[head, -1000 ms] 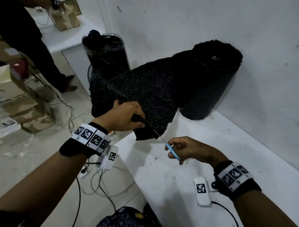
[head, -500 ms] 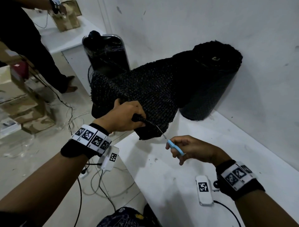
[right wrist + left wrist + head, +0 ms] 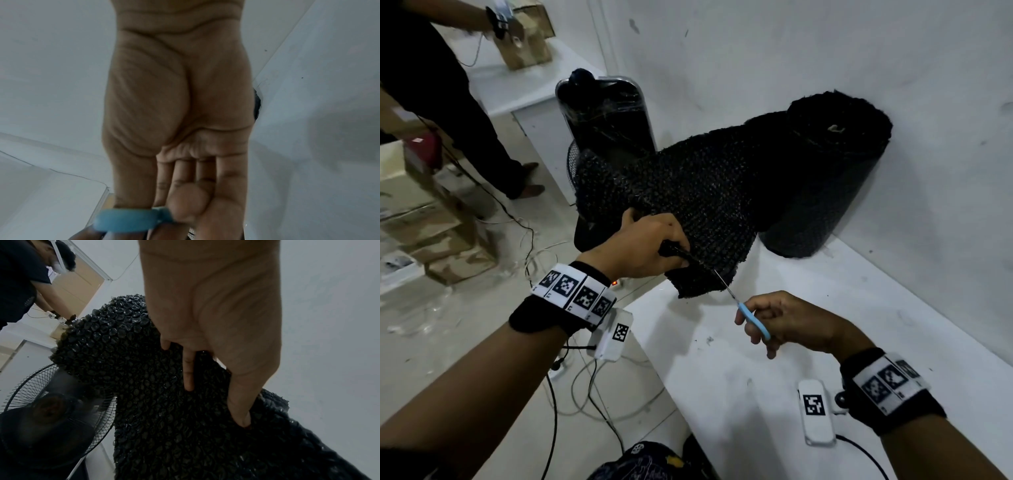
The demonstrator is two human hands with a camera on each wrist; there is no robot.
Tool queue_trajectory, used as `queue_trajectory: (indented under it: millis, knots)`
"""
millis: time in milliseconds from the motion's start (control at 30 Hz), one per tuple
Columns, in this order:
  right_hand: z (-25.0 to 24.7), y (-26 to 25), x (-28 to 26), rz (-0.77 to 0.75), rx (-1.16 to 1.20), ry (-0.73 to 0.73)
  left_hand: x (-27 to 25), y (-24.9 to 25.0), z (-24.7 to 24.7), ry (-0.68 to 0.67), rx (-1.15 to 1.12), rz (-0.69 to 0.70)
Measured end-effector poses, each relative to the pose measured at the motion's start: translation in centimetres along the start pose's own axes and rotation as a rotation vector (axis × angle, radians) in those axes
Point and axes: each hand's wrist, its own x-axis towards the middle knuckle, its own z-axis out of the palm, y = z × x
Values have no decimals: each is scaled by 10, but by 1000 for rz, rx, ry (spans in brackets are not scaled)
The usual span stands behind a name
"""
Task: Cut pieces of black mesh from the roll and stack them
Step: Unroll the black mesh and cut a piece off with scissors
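Black mesh roll upright against wall

mesh: black, coarse knit, faint sheen | scissors: blue plastic handles, metal blades | table: white, matt

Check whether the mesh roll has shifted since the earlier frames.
No: the mesh roll leans against the same patch of wall, its base on the white table as before.

text: none readable | signs: black-and-white square marker codes on both wristbands and on two white tags | numbers: none | brands: none
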Motion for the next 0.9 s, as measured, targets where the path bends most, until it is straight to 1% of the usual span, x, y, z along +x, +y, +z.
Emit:
queue_trajectory:
  millis: [200, 367, 433, 533, 667, 900]
  knots:
    - [-1, -4, 0, 6, 11, -25, 1, -1, 0, 8, 8, 11]
    - [-2, -12, 2, -5, -41, -1, 0, 1, -4, 0, 16, 3]
    - [-3, -12, 1, 2, -30, -10, 0, 1, -6, 3, 4, -8]
    - [-5, -11, 0, 17, -10, -32, -2, 3, -8, -28, -7, -30]
    - [-4, -9, -3, 3, 45, -39, -3, 6, -7, -34, 15, -22]
    - [-8, -6, -4, 15, -34, -35, 1, 5, -5, -3, 2, -13]
